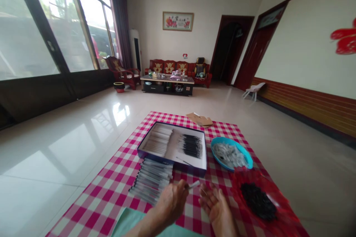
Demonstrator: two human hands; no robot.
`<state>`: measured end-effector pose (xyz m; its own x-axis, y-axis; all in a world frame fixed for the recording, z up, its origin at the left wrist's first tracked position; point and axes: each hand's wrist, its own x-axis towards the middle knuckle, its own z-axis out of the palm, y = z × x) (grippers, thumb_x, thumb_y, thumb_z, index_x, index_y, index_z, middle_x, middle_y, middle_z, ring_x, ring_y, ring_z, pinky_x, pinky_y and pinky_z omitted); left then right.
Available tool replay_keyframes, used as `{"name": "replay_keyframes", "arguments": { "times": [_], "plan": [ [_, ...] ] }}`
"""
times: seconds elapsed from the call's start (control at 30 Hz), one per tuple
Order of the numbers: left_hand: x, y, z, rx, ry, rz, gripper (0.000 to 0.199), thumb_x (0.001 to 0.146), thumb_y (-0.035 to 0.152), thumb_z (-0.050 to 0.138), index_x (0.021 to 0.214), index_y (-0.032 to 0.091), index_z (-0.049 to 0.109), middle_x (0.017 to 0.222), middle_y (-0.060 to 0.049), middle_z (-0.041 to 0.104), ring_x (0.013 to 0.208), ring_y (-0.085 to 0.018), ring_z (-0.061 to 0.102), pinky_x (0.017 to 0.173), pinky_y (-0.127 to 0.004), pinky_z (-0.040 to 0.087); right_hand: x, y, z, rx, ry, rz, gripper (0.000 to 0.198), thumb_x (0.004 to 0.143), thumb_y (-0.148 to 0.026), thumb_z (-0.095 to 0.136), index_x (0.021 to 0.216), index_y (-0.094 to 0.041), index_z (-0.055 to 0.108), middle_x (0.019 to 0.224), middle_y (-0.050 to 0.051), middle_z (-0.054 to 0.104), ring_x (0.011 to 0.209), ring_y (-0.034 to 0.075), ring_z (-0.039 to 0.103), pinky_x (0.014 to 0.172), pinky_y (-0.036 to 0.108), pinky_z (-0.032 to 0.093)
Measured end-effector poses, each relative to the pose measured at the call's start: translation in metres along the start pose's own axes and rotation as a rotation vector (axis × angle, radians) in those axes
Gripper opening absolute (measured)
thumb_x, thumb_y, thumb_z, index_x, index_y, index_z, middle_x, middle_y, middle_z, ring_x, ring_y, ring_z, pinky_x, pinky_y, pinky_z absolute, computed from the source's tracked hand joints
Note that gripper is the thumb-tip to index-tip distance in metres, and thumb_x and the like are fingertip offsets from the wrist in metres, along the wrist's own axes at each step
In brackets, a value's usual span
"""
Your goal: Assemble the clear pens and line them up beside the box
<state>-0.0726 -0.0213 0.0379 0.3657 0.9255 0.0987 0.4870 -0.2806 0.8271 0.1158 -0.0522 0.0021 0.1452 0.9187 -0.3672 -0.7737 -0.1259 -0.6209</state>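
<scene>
The left hand (171, 202) pinches a clear pen barrel (193, 184) just in front of the shallow box (172, 144) on the checked cloth (111, 192); the right hand (215, 205) lies open beside it. Right of the box sits a blue bowl (231, 152).

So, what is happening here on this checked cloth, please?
A person sits at a pink-and-white checked cloth. The left hand pinches a thin clear pen tube; the right hand is open beside it, palm up. In front lie a row of clear pen tubes, a shallow blue-edged box with clear tubes and black refills, a round blue bowl of small clear parts, and a red plastic bag with small black pieces.
</scene>
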Motion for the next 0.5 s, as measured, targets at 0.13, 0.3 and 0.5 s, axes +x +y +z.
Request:
{"name": "replay_keyframes", "arguments": {
  "times": [0.13,0.3,0.5],
  "plan": [
    [-0.009,-0.018,-0.059,0.373,0.060,0.143,0.022,0.092,0.024,0.040,0.092,0.022,0.062,0.081,-0.005,0.060,0.071,-0.018,0.057,0.066,-0.028,0.045,0.001,0.003,-0.001,-0.039,0.023,0.001,0.048,0.058,-0.044,0.082,0.097,-0.020,0.067,0.093,0.007,0.075,0.089,0.024,0.069,0.079,0.036,0.053],
    [-0.018,-0.053,-0.094,0.696,0.171,0.342,0.024,0.093,0.021,0.042,0.093,0.022,0.066,0.094,-0.006,0.058,0.080,-0.018,0.054,0.070,-0.030,0.046,0.002,0.006,-0.001,-0.062,0.012,-0.010,0.048,0.061,-0.042,0.081,0.100,-0.019,0.066,0.090,0.006,0.075,0.086,0.022,0.070,0.077,0.034,0.054],
    [-0.014,-0.070,-0.089,0.805,0.274,0.371,0.024,0.091,0.017,0.044,0.095,0.023,0.067,0.106,-0.009,0.057,0.088,-0.022,0.054,0.073,-0.034,0.048,0.000,0.006,0.000,-0.075,0.011,-0.016,0.048,0.060,-0.042,0.083,0.097,-0.018,0.066,0.086,0.007,0.075,0.080,0.020,0.070,0.074,0.033,0.055]
  ]
}}
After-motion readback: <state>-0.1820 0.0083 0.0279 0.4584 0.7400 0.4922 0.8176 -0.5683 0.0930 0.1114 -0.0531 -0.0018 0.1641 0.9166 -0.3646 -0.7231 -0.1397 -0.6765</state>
